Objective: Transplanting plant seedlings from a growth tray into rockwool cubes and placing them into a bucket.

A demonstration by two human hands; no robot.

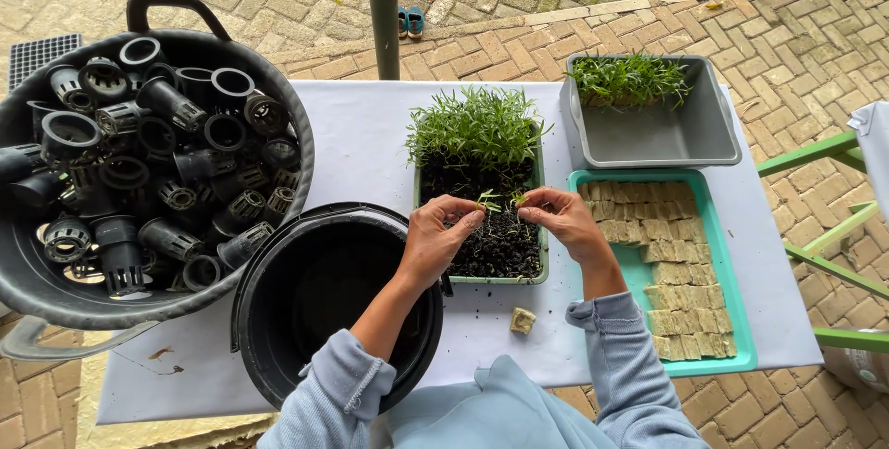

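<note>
Honestly those seedlings (488, 201) over the soil tray (542, 227) look super flimsy, left hand (435, 241) and right hand (560, 218) each pinching one, so grip low by the roots.

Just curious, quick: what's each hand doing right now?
Left hand: pinched shut on a seedling.
Right hand: pinched shut on another seedling.
</note>
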